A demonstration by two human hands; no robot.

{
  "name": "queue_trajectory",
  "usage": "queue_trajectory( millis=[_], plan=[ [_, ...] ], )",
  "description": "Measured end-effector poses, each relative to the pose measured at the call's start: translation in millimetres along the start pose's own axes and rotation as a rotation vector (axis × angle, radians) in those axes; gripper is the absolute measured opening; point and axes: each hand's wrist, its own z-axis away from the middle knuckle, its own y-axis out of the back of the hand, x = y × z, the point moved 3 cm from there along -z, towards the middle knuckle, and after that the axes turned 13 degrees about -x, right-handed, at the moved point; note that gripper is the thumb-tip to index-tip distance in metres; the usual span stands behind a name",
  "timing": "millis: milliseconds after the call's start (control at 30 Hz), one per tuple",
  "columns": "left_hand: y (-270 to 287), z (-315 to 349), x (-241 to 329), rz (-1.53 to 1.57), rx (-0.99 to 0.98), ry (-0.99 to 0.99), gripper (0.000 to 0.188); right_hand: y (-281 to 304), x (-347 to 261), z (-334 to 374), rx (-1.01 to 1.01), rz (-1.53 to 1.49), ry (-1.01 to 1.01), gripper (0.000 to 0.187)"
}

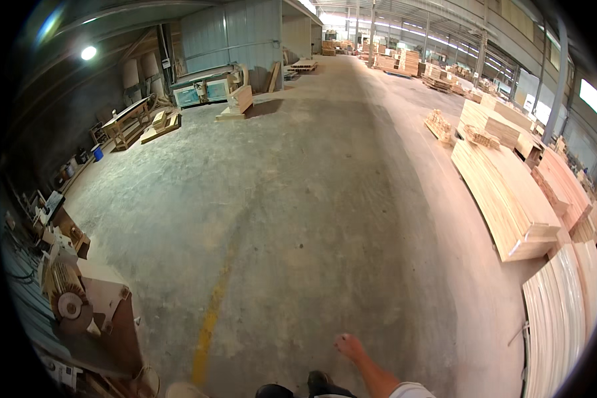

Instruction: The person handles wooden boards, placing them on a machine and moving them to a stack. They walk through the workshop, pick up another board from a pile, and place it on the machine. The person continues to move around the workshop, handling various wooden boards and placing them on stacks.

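Note:
My right hand (pixel 346 344) hangs over the grey concrete floor (pixel 298 219) near the lower edge, its bare forearm coming out of a white sleeve (pixel 412 390). The fingers look loosely curled in, and no object shows in them. Below and to its left a dark shoe (pixel 320 381) is partly visible. My left hand is not in view. A pale rounded shape (pixel 186 390) at the lower edge, by the yellow floor line (pixel 210 322), is too cut off to make out.
Machinery with a round brush-like part (pixel 69 305) stands close on the left. Long stacked boards (pixel 504 199) and white-edged panels (pixel 556 312) line the right. Farther off are a wooden bench (pixel 126 123), a pale green machine (pixel 202 91) and a board stack (pixel 239 101).

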Motion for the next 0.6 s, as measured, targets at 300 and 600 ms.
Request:
queue_trajectory(
  millis=[300, 600],
  plan=[
    [44.5, -186.9, 162.8, 0.0, -0.107, -0.078, 0.026, -3.1, -195.4, -172.9, -0.115, 0.191, -0.178, 0.03],
    [118.2, -371.7, 456.2, 0.025, -0.103, -0.183, 0.015, -24.8, -180.9, -218.9, -0.038, -0.127, -0.816, 0.023]
  ],
)
